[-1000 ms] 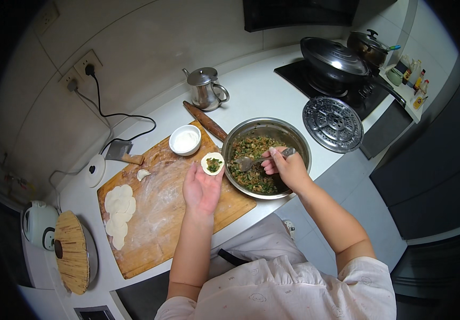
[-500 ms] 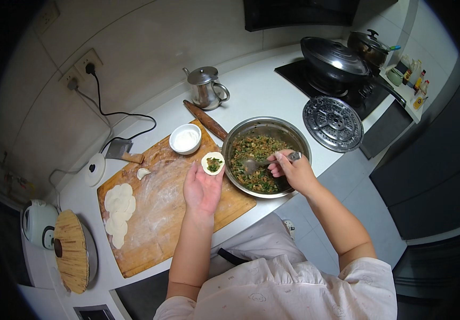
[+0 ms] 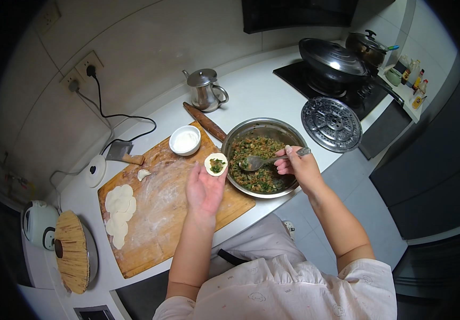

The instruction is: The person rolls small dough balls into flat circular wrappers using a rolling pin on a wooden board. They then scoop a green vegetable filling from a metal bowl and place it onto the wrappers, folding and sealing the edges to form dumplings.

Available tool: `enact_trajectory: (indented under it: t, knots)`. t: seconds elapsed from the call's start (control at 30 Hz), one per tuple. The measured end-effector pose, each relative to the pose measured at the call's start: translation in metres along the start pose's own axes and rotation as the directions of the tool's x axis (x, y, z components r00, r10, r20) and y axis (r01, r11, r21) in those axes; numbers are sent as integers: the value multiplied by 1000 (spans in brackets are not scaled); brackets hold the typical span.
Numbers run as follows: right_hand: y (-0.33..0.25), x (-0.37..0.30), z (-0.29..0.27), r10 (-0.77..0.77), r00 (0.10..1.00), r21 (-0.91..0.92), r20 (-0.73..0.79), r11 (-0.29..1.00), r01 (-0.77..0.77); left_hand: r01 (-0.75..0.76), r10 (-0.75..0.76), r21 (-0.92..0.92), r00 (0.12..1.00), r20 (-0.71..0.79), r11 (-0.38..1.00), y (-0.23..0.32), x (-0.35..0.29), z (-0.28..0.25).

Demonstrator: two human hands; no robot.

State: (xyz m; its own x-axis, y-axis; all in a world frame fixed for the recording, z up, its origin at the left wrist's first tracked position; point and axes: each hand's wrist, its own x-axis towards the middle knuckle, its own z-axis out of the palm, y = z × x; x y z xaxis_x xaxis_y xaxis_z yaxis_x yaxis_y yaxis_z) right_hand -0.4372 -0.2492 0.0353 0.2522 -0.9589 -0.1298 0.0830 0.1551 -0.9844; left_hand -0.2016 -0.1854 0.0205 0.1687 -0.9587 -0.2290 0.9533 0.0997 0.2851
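Observation:
My left hand [image 3: 204,193] is palm up over the cutting board's right side, cradling a round dumpling wrapper [image 3: 209,165] on its fingers. Green and brown filling [image 3: 217,165] lies in the wrapper's middle. Just to the right, my right hand [image 3: 300,169] grips a metal spoon [image 3: 252,163] by its handle. The spoon's bowl is over the chopped filling [image 3: 256,145] in a steel mixing bowl [image 3: 263,124], near the side closest to my left hand. A stack of overlapping flat wrappers [image 3: 119,205] and one folded dumpling [image 3: 143,175] rest on the floured wooden cutting board [image 3: 158,224].
Beyond the board stand a white bowl of flour [image 3: 185,141], a rolling pin [image 3: 204,121] and a steel kettle [image 3: 204,90]. A cleaver [image 3: 126,152] lies at the board's far left edge. Right of the mixing bowl are a steamer rack [image 3: 331,124] and a lidded wok [image 3: 332,57] on the stove.
The spoon has shifted slightly left, toward the wrapper. My left hand has moved a little right with the wrapper, closer to the mixing bowl.

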Motion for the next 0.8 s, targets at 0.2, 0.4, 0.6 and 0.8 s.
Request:
enact_trajectory:
  t: [0.2,0.4,0.6,0.8]
  knots:
    - [-14,-11,2,-143,986,82,-85,985,150,65,-65,13,998,10,998,-20,0,5]
    - [-6,-29,14,-462,879,-185,121,859,477,96,-98,34,992,81,995,-38,3,12]
    - [-3,-43,22,-617,543,-518,570,243,820,144,-149,48,983,107,988,-41,12,15]
    - [11,-51,20,-556,517,-542,650,136,829,248,-243,-47,966,84,968,-27,14,24]
